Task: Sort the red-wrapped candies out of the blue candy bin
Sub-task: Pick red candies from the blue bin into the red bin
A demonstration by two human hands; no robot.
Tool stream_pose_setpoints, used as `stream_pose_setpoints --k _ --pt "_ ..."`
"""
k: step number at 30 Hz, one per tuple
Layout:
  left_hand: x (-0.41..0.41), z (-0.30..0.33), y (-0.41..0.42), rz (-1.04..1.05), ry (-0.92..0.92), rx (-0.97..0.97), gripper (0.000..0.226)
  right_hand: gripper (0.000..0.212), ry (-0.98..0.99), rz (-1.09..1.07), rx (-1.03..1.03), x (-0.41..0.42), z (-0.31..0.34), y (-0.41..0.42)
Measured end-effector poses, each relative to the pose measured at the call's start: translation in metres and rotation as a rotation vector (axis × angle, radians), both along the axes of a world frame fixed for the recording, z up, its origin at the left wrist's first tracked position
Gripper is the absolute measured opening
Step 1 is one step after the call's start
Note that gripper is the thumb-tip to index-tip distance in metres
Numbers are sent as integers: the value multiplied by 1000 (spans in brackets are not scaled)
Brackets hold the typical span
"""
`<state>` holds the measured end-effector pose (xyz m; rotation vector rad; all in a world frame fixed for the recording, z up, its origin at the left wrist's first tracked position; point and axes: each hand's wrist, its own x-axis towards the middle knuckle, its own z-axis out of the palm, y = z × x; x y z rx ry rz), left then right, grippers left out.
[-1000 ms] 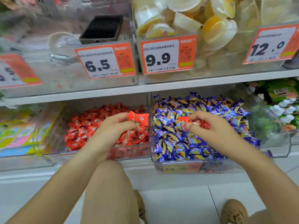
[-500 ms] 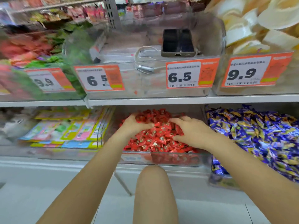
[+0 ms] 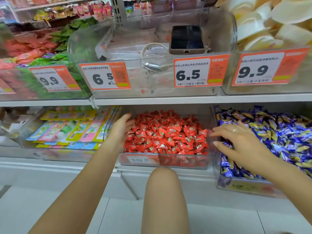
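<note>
the red-wrapped candies (image 3: pixel 166 132) fill a clear bin (image 3: pixel 165 163) on the lower shelf, heaped high; its front label is blurred and only partly readable. the left hand (image 3: pixel 120 128) rests at the left edge of that heap, its grip spread with the fingers straight against the candies and holding nothing, though the fingertips are partly hidden among the wrappers. the right hand (image 3: pixel 239 141) hovers over the boundary between the red bin and the blue candy bin (image 3: pixel 244 186) just to the right, its grip also spread and empty, fingers pointing left, a ring on one finger; motion blur softens its outline. the blue-wrapped candies (image 3: pixel 273 132) are cut off by the right edge, and whether any red ones lie among them cannot be told, since the forearm covers part of the pile. a bare knee (image 3: pixel 163 191) rises in the middle foreground and hides the floor below the shelf. on the upper shelf a phone (image 3: pixel 186 38) lies in a clear bin behind a price tag (image 3: pixel 199 72) reading 6.5. flat colourful packets (image 3: pixel 72 129) sit in the bin left of the red candies, their print too smeared to read.
</note>
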<state>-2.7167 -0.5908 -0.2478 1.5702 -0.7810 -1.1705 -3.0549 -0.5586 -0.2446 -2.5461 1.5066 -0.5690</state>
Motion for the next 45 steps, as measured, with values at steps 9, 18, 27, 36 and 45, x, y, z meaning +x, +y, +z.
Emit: stream_pose_setpoints --k 9,18,27,36,45 --pt "-102 1 44 -419 -511 -265 16 20 -139 -292 -23 -94 -12 30" --pt "-198 5 36 -876 -1141 -730 37 20 -183 -460 49 -170 -25 39" --pt "-249 -6 20 -1223 -1216 -838 38 19 -235 -614 -99 -215 -21 25" --pt "-318 -15 -12 -1847 -1876 -873 84 42 -286 -775 -158 -249 -25 50" --pt "-358 -15 -43 -1652 -1708 -847 71 38 -127 -814 239 -261 -36 56"
